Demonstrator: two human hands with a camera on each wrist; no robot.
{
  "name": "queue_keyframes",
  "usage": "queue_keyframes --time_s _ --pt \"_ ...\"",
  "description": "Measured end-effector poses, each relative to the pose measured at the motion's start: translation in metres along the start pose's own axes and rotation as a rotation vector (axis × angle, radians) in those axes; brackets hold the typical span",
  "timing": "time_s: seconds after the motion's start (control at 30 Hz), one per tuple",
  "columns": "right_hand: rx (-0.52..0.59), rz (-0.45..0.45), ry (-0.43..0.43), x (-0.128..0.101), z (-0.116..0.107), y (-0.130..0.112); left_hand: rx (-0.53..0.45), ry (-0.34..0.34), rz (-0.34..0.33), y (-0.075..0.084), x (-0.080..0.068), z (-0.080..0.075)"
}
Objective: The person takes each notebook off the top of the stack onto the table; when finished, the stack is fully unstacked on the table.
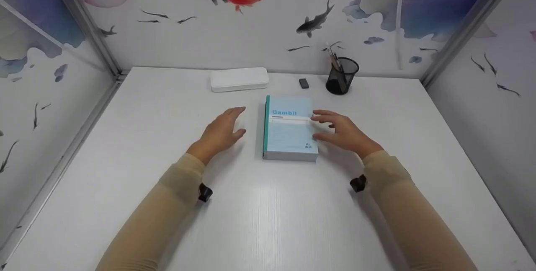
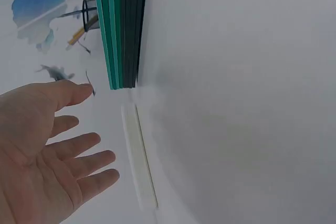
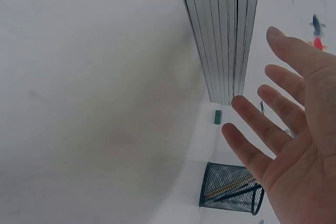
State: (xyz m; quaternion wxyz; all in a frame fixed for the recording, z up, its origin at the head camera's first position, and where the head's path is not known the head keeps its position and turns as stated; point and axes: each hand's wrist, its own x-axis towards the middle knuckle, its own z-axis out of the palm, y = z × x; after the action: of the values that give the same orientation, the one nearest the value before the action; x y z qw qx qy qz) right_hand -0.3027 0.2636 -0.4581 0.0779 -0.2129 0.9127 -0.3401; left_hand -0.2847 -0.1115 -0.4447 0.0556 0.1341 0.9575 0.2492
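- White table: wood-grain top, walled on three sides by panels painted with fish and blue washes; everything below rests on it
- Stack of notebooks: pale blue cover lettered "Gambit", teal spine on the left side; lies flat at the middle of the table between the two hands. The left wrist view shows several teal and dark spines stacked together; the right wrist view shows the pale page edges
- Left hand: fingers straight and a little spread, palm turned toward the spine side of the stack, near it but apart; holds nothing. Beige sleeve to the wrist, with a small black clip under it
- Right hand: fingers straight and spread, palm facing the stack's open edge; the fingertips lie at that edge, whether touching cannot be told; grips nothing
- White case: long, flat, rounded corners, lid on; behind the stack, near the back wall
- Black mesh pen cup: upright, back right of the stack, a few pens leaning in it
- Small dark block: between the case and the pen cup, apart from both
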Motion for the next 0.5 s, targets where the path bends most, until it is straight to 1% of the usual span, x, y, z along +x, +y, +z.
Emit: queue_keyframes --time_s 0.1,0.2,0.33,0.5 --pt "-0.009 0.020 -0.041 0.003 0.001 0.003 -0.091 -0.035 -0.013 0.011 0.003 0.004" --pt "0.012 0.036 -0.053 0.002 0.002 0.008 -0.186 -0.057 -0.015 0.017 0.009 0.010" --pt "0.044 0.061 -0.050 0.001 0.003 0.009 -0.314 -0.073 -0.025 0.021 0.018 0.019" --pt "0.040 0.071 -0.048 0.003 0.005 0.010 -0.428 -0.091 -0.073 0.021 0.028 0.028"
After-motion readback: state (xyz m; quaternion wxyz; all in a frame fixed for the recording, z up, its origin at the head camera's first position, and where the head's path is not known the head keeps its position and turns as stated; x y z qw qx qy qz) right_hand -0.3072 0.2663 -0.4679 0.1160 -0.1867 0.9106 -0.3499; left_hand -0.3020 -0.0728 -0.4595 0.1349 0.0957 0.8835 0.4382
